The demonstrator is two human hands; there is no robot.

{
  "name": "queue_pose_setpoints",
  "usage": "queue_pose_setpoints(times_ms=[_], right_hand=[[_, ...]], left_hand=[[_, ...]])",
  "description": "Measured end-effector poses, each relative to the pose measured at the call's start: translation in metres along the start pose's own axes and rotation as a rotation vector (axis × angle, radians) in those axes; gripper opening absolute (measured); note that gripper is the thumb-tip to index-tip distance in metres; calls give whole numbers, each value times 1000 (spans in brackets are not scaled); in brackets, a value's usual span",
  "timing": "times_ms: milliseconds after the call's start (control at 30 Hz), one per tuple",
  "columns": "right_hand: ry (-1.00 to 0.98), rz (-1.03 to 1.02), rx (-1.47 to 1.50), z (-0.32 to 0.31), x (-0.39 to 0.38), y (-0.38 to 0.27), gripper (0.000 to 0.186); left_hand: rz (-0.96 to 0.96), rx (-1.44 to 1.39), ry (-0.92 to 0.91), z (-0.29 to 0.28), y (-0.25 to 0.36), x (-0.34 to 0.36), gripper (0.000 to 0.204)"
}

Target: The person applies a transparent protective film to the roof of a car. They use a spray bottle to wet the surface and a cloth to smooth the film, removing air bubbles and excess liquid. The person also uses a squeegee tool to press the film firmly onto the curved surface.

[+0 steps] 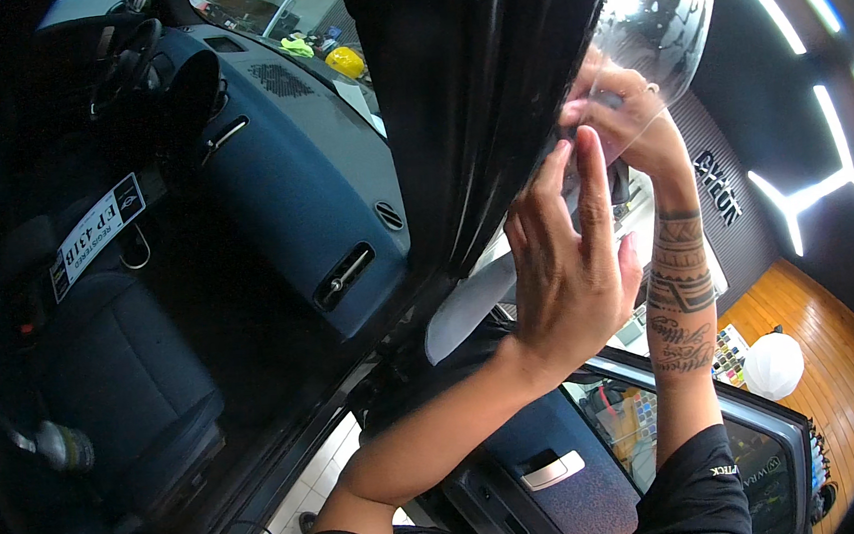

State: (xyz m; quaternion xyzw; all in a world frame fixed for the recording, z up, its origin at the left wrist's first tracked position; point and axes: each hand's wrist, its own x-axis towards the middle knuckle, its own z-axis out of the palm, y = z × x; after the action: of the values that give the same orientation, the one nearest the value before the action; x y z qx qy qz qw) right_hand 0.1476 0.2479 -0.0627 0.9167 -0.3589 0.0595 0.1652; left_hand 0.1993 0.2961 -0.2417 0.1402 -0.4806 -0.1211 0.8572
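My left hand (567, 256) lies with fingers stretched out along the outer side of the car's dark pillar (478, 82), its fingertips on or beside a sheet of clear film (658, 18). Just above it, my right hand (626, 121) is closed on the film, thumb and fingers pinched near the pillar's edge; the film partly covers that hand, and its curled upper part catches the light. Below the pillar, a light grey curved piece (465, 309) shows partly behind my left hand.
The car's dark cabin has a blue-grey dashboard (292, 207), seat (125, 381) and printed white plate (99, 238). An open door (536, 499) is below my arms. A yellow object (344, 63) shows beyond the windscreen; a white umbrella-like lamp (773, 365) stands on the wooden floor (836, 365).
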Motion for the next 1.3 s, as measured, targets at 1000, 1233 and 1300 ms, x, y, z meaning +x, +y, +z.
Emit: queue_pose_setpoints(times_ms=[1000, 1233, 1300], right_hand=[[966, -194, 112, -4, 21, -110, 46], [942, -306, -194, -17, 36, -101, 23], [814, -119, 96, -22, 40, -97, 20]], left_hand=[[382, 597, 10, -76, 33, 110, 54], [490, 659, -161, -97, 47, 121, 33], [391, 588, -47, -111, 53, 134, 33]])
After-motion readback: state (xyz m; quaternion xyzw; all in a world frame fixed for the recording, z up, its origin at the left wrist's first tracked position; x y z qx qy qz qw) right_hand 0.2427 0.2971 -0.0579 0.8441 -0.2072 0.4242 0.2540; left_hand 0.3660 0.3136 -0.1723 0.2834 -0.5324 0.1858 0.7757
